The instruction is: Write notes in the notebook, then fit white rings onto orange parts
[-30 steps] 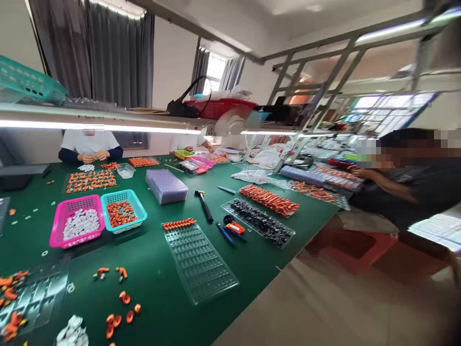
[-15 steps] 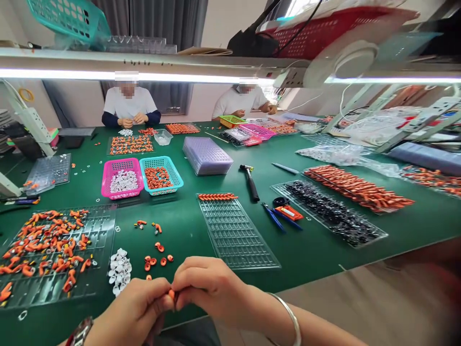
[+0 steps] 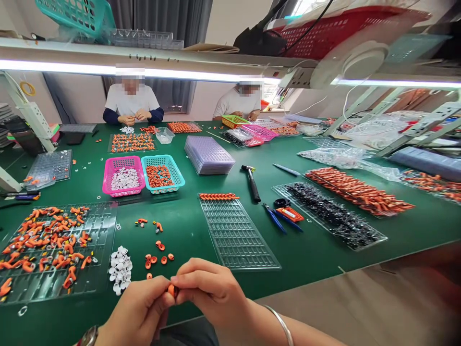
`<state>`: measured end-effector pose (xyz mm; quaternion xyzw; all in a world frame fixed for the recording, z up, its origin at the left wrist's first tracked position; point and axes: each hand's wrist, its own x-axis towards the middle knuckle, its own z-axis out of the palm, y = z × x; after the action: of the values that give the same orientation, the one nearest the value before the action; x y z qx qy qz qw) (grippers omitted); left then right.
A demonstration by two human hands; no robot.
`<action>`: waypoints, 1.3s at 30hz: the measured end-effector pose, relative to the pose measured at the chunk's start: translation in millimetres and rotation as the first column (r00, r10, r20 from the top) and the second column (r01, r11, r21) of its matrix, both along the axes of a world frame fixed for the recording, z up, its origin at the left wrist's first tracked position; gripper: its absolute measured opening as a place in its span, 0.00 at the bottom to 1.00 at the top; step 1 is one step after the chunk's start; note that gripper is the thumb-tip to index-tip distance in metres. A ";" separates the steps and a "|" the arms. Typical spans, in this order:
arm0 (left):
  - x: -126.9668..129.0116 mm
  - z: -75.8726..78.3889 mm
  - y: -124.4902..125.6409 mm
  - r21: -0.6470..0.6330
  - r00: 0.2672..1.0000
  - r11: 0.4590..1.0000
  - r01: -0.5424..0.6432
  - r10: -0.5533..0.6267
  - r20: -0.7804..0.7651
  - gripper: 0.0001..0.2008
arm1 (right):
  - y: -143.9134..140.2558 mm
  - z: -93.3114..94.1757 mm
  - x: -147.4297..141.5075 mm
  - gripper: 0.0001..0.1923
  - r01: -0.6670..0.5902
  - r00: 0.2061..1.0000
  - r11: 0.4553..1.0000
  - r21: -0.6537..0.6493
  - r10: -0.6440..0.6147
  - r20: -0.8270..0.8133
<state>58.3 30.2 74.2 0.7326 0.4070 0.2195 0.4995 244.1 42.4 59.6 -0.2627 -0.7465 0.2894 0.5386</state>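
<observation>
My left hand (image 3: 139, 310) and my right hand (image 3: 212, 290) meet at the table's front edge. Between their fingertips they pinch one small orange part (image 3: 172, 290), mostly covered by the fingers. Just beyond lie several small orange cups (image 3: 164, 260) and, to the left, a pile of white caps (image 3: 120, 269). Two orange bent pieces with metal ends (image 3: 158, 227) rest farther back. A clear ribbed tray (image 3: 239, 235) with one row of orange pieces (image 3: 219, 196) along its far end is beyond my right hand.
At left, a clear tray (image 3: 104, 240) bears many orange bent pieces. Behind stand a pink basket (image 3: 106, 180), a blue basket (image 3: 182, 181) and stacked purple trays (image 3: 209, 156). A hammer (image 3: 251, 185), blue pliers (image 3: 275, 220) and black parts (image 3: 331, 211) lie right. Two people (image 3: 132, 103) sit opposite.
Both hands stay together around the small orange part, with only a slight shift of the fingers. The view has moved a little. The person at the back right has lowered a hand.
</observation>
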 end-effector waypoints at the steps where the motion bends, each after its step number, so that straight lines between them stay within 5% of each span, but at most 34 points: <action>1: 0.0 0.2 -0.1 0.011 1.000 1.000 -0.003 0.003 -0.001 0.17 | -0.3 -1.2 -1.1 0.08 0.008 1.000 1.000 -0.002 -0.008 -0.014; 8: -0.9 3.8 1.1 0.086 0.999 0.996 -0.003 0.006 -0.039 0.16 | 0.7 3.3 0.4 0.07 -0.042 0.999 0.999 -0.005 0.042 0.010; 22: 0.4 6.4 -7.3 0.005 0.995 0.995 0.099 -0.098 -0.034 0.16 | 2.9 22.2 9.2 0.15 -0.132 0.958 0.990 -0.041 0.138 0.252; 34: -10.5 2.8 0.8 0.249 0.946 0.914 0.319 -0.293 -0.139 0.14 | -16.3 52.4 18.8 0.12 -0.225 0.642 0.967 0.118 0.056 0.764; 39: -7.3 -3.6 3.4 0.346 0.940 0.875 0.338 -0.301 -0.158 0.17 | -27.3 44.0 13.7 0.15 -0.168 0.562 0.922 0.348 -0.201 0.802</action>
<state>50.9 33.5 70.6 0.8802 0.2560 0.1697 0.3618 257.8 15.2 103.5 -0.2628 -0.9495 -0.0258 0.1693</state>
